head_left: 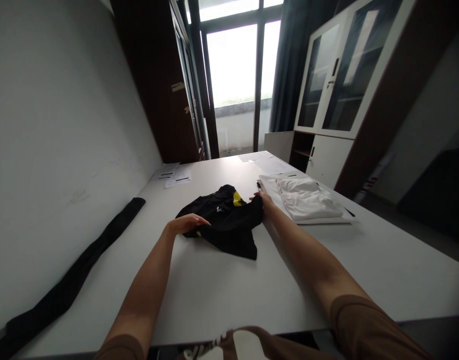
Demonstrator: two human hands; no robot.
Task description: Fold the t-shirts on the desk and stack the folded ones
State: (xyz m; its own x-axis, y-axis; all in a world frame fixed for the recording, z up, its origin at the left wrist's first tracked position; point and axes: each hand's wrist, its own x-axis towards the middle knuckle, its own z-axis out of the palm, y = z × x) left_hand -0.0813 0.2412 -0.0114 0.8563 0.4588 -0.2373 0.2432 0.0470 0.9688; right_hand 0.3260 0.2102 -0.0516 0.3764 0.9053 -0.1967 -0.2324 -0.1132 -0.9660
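A crumpled black garment (229, 220) with a yellow patch and a small white print lies in the middle of the white table (214, 300). At its left edge, my left hand (188, 222) is closed on the cloth, fingers pointing right and partly tucked under a fold. My right hand (264, 198) grips the garment's right end, its fingers partly hidden by the cloth. One corner of the fabric hangs toward me, flat on the tabletop.
White folded cloth (304, 197) lies on the table's right side, with a dark pen-like item (349, 212) by its edge. A long black fabric strip (83, 265) runs along the left wall. Papers (173, 175) lie at the far left; a glass-door cabinet (334, 75) stands at right.
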